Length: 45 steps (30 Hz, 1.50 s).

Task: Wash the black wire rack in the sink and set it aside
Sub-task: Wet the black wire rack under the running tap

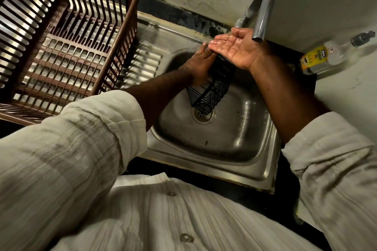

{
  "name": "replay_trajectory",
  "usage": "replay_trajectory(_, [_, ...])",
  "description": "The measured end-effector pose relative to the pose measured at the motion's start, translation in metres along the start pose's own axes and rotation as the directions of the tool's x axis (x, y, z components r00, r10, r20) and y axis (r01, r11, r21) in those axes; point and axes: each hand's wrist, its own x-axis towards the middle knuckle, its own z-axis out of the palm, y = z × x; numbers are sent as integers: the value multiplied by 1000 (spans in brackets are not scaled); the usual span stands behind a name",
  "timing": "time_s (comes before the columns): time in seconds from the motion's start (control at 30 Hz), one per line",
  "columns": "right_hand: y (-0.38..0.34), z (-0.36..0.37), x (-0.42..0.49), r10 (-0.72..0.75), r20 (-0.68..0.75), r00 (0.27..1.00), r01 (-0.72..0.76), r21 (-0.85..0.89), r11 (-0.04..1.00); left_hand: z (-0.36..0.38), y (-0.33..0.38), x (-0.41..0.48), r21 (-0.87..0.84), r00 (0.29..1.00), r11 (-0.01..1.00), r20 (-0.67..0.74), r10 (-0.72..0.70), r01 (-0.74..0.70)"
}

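— What is at the far left?

— A brown slatted basket [61, 47], standing on the ribbed drainboard [146, 61], just beside the left edge of the basin.

— And the left hand?

— The left hand [199, 65] reaches into the sink [234, 138] over its left edge. It lies on the upper part of the black wire rack [212, 91], fingers nearly straight along the wire. The thumb is hidden, so I cannot tell whether it clasps the rack or only steadies it.

— Where is the rack itself?

— Inside the basin, tilted. Its lower end rests on the drain [202, 117] in the middle, and its upper end leans toward the back edge, under both hands.

— The right hand?

— The right hand [234, 47] is above the rack, palm up and wet. Its fingers are straight, close together and slightly cupped, and they hold nothing. It sits just under the mouth of the faucet [264, 10] at the back edge.

— Anything further right?

— A clear pump bottle [324, 57] with a yellow label, near the sink's back right corner.
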Motion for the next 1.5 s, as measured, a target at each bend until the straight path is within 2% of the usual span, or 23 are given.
replay_trajectory(0.1, [-1,-1,-14,112,111,988,-97,-132,987,-10,15,-11,-28,994,997,-79,74,-76])
replay_trajectory(0.17, [-2,-3,-24,234,169,957,-187,-254,949,-9,17,-11,20,974,985,-151,172,-171])
replay_trajectory(0.27, [-8,-7,-34,365,167,916,-266,-427,864,-5,13,-16,175,966,964,-134,223,-198])
replay_trajectory(0.43, [-19,-9,-38,460,133,878,-321,-549,772,-2,20,-19,188,940,951,-194,280,-244])
replay_trajectory(0.53, [-21,-8,-40,495,128,860,-330,-600,729,-1,23,-19,162,958,961,-144,248,-224])
replay_trajectory(0.63, [-22,-9,-42,527,117,842,-346,-632,693,5,13,-12,129,992,985,-46,121,-114])
replay_trajectory(0.77, [-22,-12,-43,573,96,814,-384,-651,654,10,12,-11,-10,999,1000,-32,-19,19])
replay_trajectory(0.9, [-17,-12,-44,591,54,805,-408,-674,616,7,17,-16,-97,998,994,-48,-46,41])
replay_trajectory(1.07, [-23,-14,-41,520,-3,854,-380,-687,620,-4,28,-23,-262,988,957,-59,-145,125])
replay_trajectory(1.2, [-30,-26,-33,347,-31,937,-306,-554,774,-4,32,-27,-272,973,947,-108,-205,170])
replay_trajectory(1.27, [-32,-30,-29,231,-46,972,-226,-467,855,-4,32,-27,-232,973,958,-113,-200,170])
replay_trajectory(1.37, [-34,-31,-26,97,-68,993,-115,-365,924,-3,34,-27,-91,977,984,-135,-167,156])
replay_trajectory(1.5, [-31,-33,-22,75,-51,996,-87,-305,948,0,37,-28,26,982,996,-167,-85,91])
